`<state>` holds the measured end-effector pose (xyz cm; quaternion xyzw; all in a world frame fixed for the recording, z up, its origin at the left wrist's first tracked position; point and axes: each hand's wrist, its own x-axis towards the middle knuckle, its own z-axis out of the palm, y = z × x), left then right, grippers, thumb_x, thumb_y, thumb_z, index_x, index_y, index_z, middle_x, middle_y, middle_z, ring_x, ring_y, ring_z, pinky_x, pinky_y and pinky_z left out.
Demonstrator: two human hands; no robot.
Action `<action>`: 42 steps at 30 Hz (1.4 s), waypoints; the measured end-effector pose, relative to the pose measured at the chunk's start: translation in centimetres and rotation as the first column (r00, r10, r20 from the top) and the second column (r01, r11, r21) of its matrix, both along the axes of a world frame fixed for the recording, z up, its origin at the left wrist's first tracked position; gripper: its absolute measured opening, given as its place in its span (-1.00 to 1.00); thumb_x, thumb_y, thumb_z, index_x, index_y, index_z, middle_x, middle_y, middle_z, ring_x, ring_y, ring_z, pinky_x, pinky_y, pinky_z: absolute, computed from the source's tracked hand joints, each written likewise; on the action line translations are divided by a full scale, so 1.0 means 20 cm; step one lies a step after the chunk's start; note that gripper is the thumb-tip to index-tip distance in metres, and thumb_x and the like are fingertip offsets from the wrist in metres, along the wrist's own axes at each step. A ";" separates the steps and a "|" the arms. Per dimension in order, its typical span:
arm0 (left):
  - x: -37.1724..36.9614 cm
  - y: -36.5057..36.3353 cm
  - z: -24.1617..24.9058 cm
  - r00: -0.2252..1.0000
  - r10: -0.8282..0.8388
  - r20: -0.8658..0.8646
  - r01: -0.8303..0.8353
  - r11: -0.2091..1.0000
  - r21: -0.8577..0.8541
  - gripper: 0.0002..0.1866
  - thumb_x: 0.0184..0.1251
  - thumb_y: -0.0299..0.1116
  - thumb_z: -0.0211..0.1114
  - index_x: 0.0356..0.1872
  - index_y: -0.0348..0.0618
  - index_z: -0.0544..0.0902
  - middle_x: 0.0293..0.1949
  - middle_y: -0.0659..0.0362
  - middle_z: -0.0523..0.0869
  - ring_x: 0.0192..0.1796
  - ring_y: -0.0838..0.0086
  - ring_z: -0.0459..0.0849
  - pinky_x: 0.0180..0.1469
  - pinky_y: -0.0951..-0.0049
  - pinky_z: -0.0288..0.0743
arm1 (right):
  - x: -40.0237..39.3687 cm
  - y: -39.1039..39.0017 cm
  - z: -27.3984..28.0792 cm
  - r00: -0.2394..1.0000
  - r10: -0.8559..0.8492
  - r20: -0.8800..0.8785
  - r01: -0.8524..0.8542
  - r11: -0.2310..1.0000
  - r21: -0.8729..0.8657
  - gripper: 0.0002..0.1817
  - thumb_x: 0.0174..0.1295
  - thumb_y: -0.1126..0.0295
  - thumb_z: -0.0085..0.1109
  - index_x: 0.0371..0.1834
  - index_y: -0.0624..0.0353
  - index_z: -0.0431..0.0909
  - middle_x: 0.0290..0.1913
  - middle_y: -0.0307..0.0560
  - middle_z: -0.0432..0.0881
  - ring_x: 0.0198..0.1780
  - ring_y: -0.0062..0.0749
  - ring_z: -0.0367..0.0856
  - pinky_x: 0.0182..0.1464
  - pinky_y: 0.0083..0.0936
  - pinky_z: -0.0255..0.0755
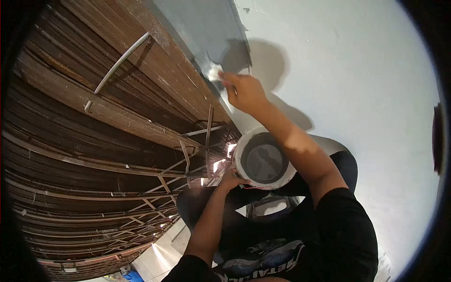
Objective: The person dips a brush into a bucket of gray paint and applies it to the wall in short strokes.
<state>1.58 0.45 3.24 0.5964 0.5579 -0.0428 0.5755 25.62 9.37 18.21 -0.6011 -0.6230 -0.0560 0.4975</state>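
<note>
Well, beyond the bucket point(237, 160), the right hand point(246, 91) pinches a small white pad point(215, 74) against the grey patch point(202, 28); light, even pressure looks wise beside that brown slatted panel point(70, 155). The left hand point(229, 181) grips the bucket's near rim, its fingers partly hidden, which should steady the grey mix point(268, 160) inside. Pale wall point(357, 70) spreads right of the bucket; floor tiles point(159, 251) show below and left of it.
</note>
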 end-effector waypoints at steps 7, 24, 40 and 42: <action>0.05 -0.02 0.05 0.997 0.069 0.021 -0.070 0.995 0.072 -0.17 -0.40 -0.38 0.71 0.10 -0.26 0.56 0.05 0.06 0.68 0.18 0.28 0.58 0.24 0.32 0.40 | 0.00 -0.08 -0.31 0.999 0.006 0.037 0.004 0.969 -0.249 -0.71 0.24 0.39 0.04 0.03 0.03 0.55 -0.47 0.10 0.62 -0.39 0.09 0.61 -0.34 -0.05 0.47; -0.10 0.03 -0.29 0.994 -0.082 0.079 0.067 0.983 0.171 0.01 -0.49 -0.27 0.69 0.23 -0.28 0.46 0.16 0.02 0.60 0.23 0.27 0.52 0.28 0.36 0.37 | 0.32 -0.52 -0.36 0.438 -0.017 -0.899 -0.767 0.515 -0.383 -0.78 0.38 0.31 0.07 0.01 0.12 0.46 -0.38 -0.16 0.61 -0.45 -0.54 0.53 -0.39 -0.56 0.41; -0.13 0.06 -0.48 0.991 -0.041 0.124 0.027 0.994 0.110 -0.09 -0.52 -0.22 0.74 0.05 -0.36 0.55 0.04 -0.07 0.64 0.14 0.17 0.58 0.20 0.34 0.41 | 0.07 -0.81 -0.85 0.840 0.202 0.504 0.375 0.455 -0.808 -0.88 0.06 0.44 0.22 -0.32 0.13 0.66 -0.20 0.09 0.70 -0.07 -0.06 0.69 -0.06 -0.19 0.57; -0.13 0.07 -0.50 0.990 -0.060 0.127 0.048 0.994 0.098 -0.07 -0.52 -0.20 0.74 0.06 -0.38 0.54 0.05 -0.08 0.63 0.14 0.17 0.58 0.20 0.34 0.42 | 0.07 -0.80 -0.89 0.810 0.232 0.539 0.401 0.452 -0.797 -0.89 0.09 0.43 0.20 -0.32 0.12 0.66 -0.22 0.07 0.71 -0.09 -0.09 0.70 -0.08 -0.21 0.57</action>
